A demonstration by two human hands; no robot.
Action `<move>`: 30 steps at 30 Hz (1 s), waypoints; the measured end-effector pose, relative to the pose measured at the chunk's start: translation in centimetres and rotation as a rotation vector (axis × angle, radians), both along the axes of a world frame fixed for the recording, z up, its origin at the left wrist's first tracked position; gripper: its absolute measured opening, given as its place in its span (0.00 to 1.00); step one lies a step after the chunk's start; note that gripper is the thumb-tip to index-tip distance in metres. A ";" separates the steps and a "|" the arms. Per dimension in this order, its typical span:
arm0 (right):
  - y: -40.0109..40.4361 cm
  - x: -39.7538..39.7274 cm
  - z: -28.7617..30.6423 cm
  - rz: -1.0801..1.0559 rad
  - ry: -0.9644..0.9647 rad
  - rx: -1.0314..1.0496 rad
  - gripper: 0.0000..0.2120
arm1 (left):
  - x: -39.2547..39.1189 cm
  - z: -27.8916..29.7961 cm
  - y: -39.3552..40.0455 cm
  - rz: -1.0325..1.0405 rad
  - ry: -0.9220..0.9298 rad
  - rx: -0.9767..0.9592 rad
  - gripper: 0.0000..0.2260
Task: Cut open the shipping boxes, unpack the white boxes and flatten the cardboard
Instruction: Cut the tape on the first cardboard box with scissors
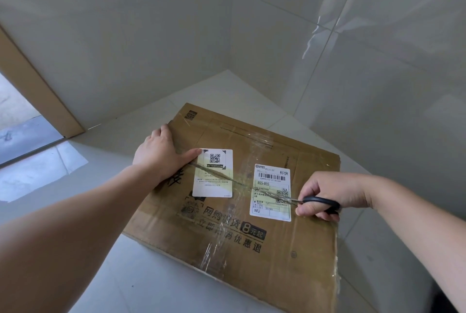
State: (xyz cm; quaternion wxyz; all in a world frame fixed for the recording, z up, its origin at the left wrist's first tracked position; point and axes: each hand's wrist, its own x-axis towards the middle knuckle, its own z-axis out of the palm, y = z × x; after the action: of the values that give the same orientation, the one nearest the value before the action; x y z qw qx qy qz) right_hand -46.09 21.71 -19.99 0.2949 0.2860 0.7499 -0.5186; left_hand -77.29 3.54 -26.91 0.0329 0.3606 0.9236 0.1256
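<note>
A large brown shipping box (252,244) lies on the pale tiled floor in a room corner, wrapped with clear tape. Two white labels are stuck on its top: one with a QR code (213,176) and one with a barcode (271,193). A slit runs along the top seam through both labels. My left hand (161,153) presses flat on the box's left part, its thumb touching the QR label. My right hand (330,195) grips black-handled scissors (319,202), whose blade tip sits in the seam at the barcode label's right edge.
Two tiled walls (327,47) meet just behind the box. A wooden door frame (37,90) stands at the left with an open doorway beside it. Bare floor tiles (75,186) stretch to the left and in front of the box.
</note>
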 end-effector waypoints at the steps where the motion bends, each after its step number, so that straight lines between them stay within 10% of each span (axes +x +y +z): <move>1: 0.0 -0.1 0.0 -0.005 0.001 0.005 0.19 | 0.0 0.0 0.0 -0.001 0.000 0.001 0.49; 30: -0.7 -1.8 -0.1 0.062 0.038 0.018 0.13 | 1.7 0.2 1.3 -0.064 -0.013 -0.001 0.47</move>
State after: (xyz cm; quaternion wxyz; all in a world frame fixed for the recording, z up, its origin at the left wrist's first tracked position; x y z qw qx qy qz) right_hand -47.93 20.99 -20.08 0.2941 0.2554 0.7684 -0.5077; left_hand -75.58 4.86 -26.70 0.0434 0.3892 0.9114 0.1263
